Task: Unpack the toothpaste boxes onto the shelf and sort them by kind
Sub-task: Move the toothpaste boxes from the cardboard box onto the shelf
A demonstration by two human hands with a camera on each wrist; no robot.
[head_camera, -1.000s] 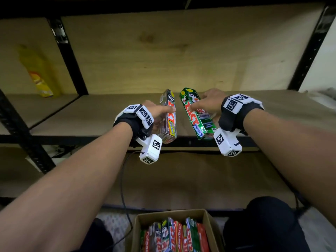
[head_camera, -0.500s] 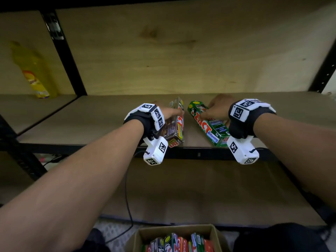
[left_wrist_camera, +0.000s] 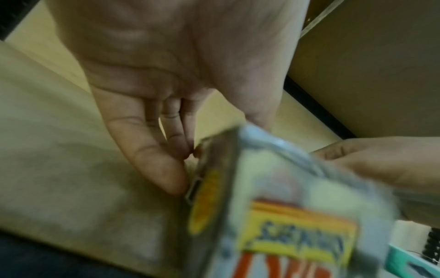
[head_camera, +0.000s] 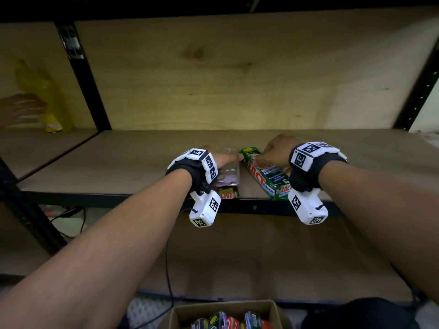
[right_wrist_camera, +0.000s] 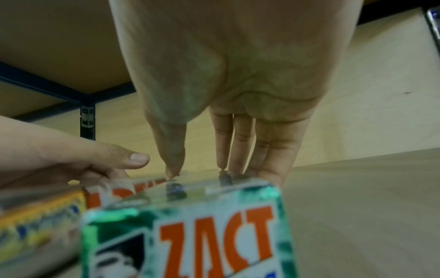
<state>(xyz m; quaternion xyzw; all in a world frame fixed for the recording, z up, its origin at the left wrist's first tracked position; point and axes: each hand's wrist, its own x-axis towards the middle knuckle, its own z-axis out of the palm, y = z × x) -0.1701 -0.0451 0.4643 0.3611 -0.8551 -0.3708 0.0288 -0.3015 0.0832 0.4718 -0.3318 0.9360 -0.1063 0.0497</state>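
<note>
A silver-grey toothpaste box [head_camera: 228, 179] lies on the wooden shelf board [head_camera: 118, 167] near its front edge. My left hand [head_camera: 224, 157] holds it, fingers [left_wrist_camera: 166, 169] along its left side and thumb over the top. The box [left_wrist_camera: 285, 188] is motion-blurred in the left wrist view. Just to its right lies a green Zact box [head_camera: 266, 179], end over the front edge. My right hand [head_camera: 273, 150] holds that box's far part from above, between thumb and fingers [right_wrist_camera: 238, 150], with their tips on the glossy box [right_wrist_camera: 190, 225].
An open cardboard carton [head_camera: 180, 314] with several more toothpaste boxes stands on the floor below. Another person's hand [head_camera: 19, 112] reaches for a yellow bottle [head_camera: 51, 110] in the left bay. Black uprights [head_camera: 88, 86] frame the bay; a cable [head_camera: 168, 269] hangs under the shelf.
Both hands have lowered their boxes from the air down onto the shelf board. A hand has appeared by the yellow bottle at far left.
</note>
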